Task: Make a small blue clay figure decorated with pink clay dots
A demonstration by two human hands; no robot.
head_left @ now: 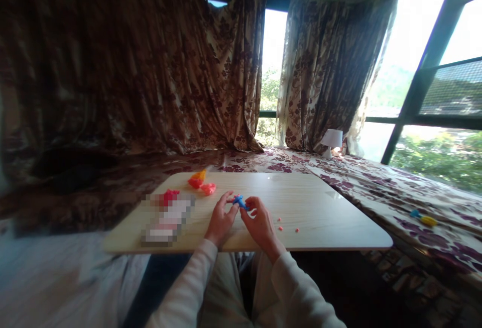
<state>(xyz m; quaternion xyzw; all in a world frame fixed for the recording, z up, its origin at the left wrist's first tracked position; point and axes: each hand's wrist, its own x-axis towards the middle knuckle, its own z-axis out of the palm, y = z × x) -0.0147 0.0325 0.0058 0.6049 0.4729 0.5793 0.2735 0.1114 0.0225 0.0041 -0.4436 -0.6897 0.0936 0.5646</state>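
Above the near middle of the table, a small blue figure, which looks like modelling clay, is held between both hands. Reddish spots show near its left end. My left hand grips it from the left with thumb and fingers. From the right, the curled fingers of my right hand pinch its lower right end. To the right of that hand lie several tiny pink pellets, among them one pink pellet. The fingers partly cover the blue figure, so its full shape is hidden.
Beyond my left hand sit a crumpled red packet and an orange-and-red packet. A blurred-out flat item lies at the table's left, beside a crimson piece. A white lamp and a blue-and-yellow object rest on the flowered cloth.
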